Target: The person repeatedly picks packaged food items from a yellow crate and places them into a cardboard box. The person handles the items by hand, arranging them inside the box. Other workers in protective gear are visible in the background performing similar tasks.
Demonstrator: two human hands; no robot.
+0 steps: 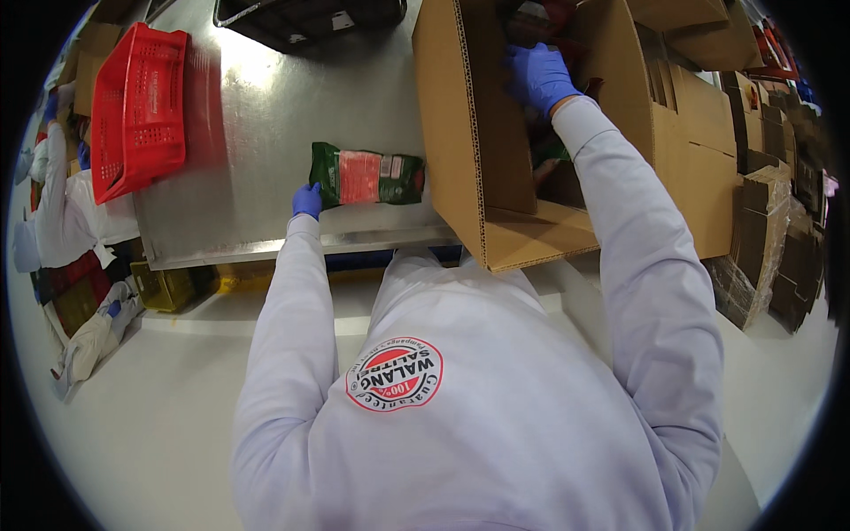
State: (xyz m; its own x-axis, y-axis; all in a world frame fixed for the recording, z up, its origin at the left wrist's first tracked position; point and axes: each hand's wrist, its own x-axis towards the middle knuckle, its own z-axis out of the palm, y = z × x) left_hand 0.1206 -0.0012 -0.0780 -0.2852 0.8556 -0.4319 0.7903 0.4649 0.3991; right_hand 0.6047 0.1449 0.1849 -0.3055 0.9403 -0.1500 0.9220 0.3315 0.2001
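A flat green packet with a pale red panel (361,177) lies over the steel table, close to its near edge. My left hand (306,202), in a blue glove, is closed on the packet's lower left corner. My right hand (542,80), also blue-gloved, reaches into an open cardboard box (449,124) on the right. Its fingers are curled and partly hidden, so what they grip does not show. Dark red and green packets (549,159) show inside the box around that hand.
A red perforated basket (142,111) stands at the table's left, and a black crate (310,22) at its far side. Flattened cartons (766,239) are stacked at right. Another person in white (75,208) is at far left, near a yellow crate (164,285).
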